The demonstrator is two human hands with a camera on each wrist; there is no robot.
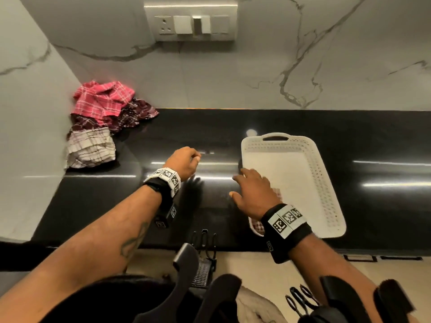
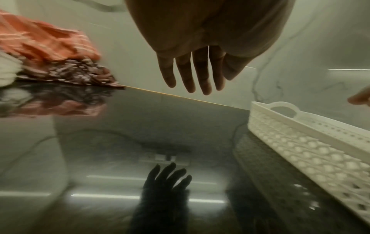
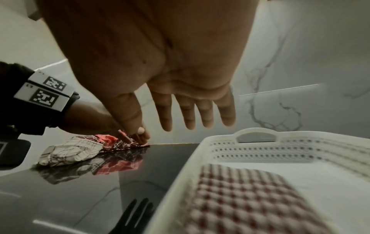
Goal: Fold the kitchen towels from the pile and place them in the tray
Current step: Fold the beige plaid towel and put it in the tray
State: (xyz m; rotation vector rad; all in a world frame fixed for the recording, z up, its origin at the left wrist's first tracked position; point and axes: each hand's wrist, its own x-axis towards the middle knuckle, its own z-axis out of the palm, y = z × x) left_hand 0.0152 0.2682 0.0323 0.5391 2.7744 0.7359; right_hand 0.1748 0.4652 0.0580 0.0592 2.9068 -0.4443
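A pile of crumpled kitchen towels (image 1: 102, 106) lies in the counter's back left corner: a pink checked one on top, a maroon one (image 1: 135, 115) under it, a white checked one (image 1: 91, 148) in front. The pile also shows in the wrist views (image 2: 50, 52) (image 3: 76, 150). A white perforated tray (image 1: 326, 180) (image 2: 300, 142) (image 3: 260, 142) sits at the right and holds one folded red-and-white checked towel (image 3: 250, 197) (image 1: 257, 226) at its near end. My left hand (image 1: 193, 158) (image 2: 196, 82) hovers empty over the counter between pile and tray. My right hand (image 1: 240, 180) (image 3: 190, 120) hangs empty, fingers spread, over the tray's near left edge.
The glossy black counter (image 1: 233, 127) runs from the pile to the tray and on to the right. Marble walls close it at the back and left. A switch plate (image 1: 190, 21) is on the back wall. The counter's front edge is just below my wrists.
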